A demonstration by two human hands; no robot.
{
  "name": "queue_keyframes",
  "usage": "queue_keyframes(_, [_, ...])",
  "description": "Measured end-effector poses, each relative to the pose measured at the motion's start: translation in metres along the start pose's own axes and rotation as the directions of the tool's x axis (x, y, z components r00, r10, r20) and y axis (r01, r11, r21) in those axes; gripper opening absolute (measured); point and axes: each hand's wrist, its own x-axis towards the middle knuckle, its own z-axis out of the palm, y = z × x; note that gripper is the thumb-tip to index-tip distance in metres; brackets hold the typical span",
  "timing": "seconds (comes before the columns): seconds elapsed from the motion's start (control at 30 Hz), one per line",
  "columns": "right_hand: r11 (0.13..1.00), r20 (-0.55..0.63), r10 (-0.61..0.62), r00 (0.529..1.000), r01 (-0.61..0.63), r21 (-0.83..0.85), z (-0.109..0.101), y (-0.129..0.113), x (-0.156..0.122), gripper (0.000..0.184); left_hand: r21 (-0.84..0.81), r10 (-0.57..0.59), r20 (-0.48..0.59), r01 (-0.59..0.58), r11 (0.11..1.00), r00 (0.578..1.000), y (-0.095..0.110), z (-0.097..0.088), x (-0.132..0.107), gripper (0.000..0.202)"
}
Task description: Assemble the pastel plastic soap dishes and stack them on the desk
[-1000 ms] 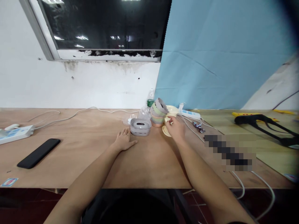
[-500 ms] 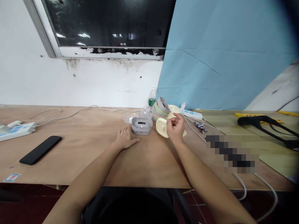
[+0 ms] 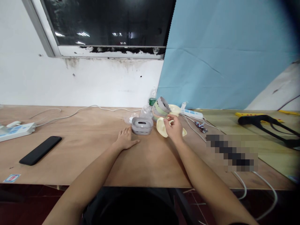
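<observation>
My left hand (image 3: 125,139) lies flat on the table, fingers spread, beside a grey oval plastic container (image 3: 142,126) with a slot in its inner part. My right hand (image 3: 175,128) is raised over cream plastic pieces (image 3: 161,127), which it partly covers. Its fingers are loosely bent and the thumb stands a little apart; I see nothing held between them. The fingertips are close to a leaning stack of similar containers, with a grey one (image 3: 163,105) and a green one (image 3: 160,110). Whether they touch it I cannot tell.
A clear bottle (image 3: 152,100) with a green label stands behind the containers. At left lie a black phone (image 3: 41,150) and a power strip (image 3: 17,132). A second power strip (image 3: 192,114), white cables and a blurred dark object (image 3: 231,153) are at right.
My right hand has shifted slightly left toward the stack, its index finger and thumb now less curled. My left hand and the grey container have stayed in place.
</observation>
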Motion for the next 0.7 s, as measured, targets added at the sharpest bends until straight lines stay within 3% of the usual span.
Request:
queue_keyframes(0.2, [0.997,0.015,0.025,1.0,-0.024,-0.067,0.0,-0.002,0.003,0.048,0.008,-0.008,0.01,0.008,1.0,1.0,0.001,-0.001,-0.001,0.106])
queue_keyframes(0.4, [0.995,0.039,0.07,0.997,-0.066,-0.081,-0.001,0.003,0.003,0.033,-0.014,-0.01,-0.011,0.01,1.0,1.0,0.002,-0.003,-0.002,0.106])
queue_keyframes(0.57, [0.999,-0.151,0.028,0.988,-0.021,0.049,-0.004,0.007,0.003,0.032,-0.119,-0.017,-0.129,0.001,0.993,0.991,0.006,-0.009,-0.002,0.114])
queue_keyframes(0.7, [0.983,-0.295,-0.04,0.955,0.09,0.159,-0.005,0.006,0.001,0.034,-0.16,0.009,-0.334,-0.066,0.985,0.942,0.011,-0.019,-0.005,0.108])
